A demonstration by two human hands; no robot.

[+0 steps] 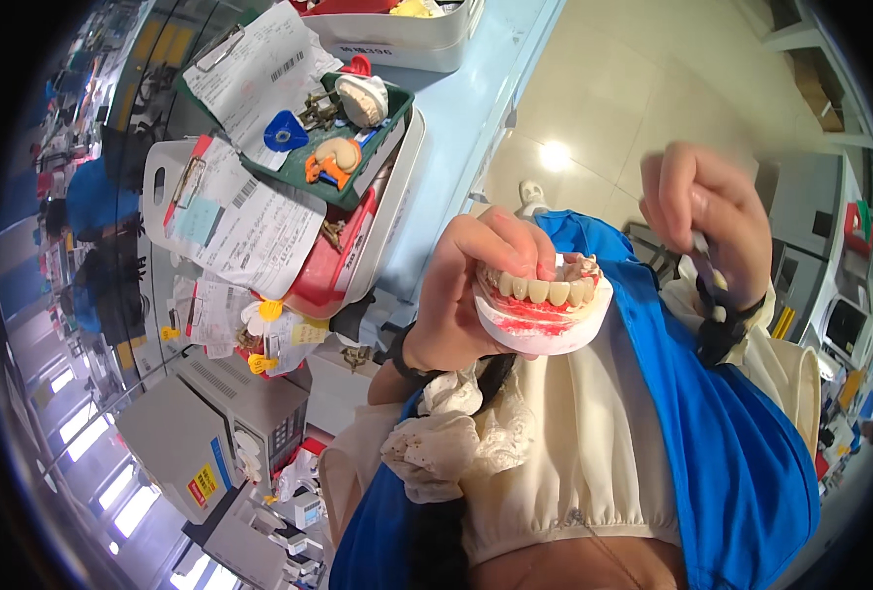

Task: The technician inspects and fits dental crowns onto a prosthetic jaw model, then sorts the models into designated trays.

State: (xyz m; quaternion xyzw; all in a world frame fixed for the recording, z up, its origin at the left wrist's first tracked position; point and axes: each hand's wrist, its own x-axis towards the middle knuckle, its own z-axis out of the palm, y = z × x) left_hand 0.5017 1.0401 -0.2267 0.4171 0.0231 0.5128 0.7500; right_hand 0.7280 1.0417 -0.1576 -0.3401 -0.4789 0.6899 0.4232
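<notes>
My left hand (471, 285) is closed round a white plaster dental model (543, 332), held up in front of my chest. A row of cream-coloured tooth crowns (545, 292) sits along the model's ridge, and red colouring covers the gum area below them. My left fingertips press on the model from behind the teeth. Off to the right and apart from the model, my right hand (714, 211) is raised with its fingers curled in a pinch. Small pale bits of something slim show below its fingers; its kind I cannot make out.
On the light-blue bench (446, 128) at left, a green tray (397, 123) carries papers, another dental model (363, 100) and an orange piece (333, 160). It rests on a white bin (397, 216). A grey boxy machine (210, 423) stands lower left. Crumpled tissues (436, 452) lie against my clothes.
</notes>
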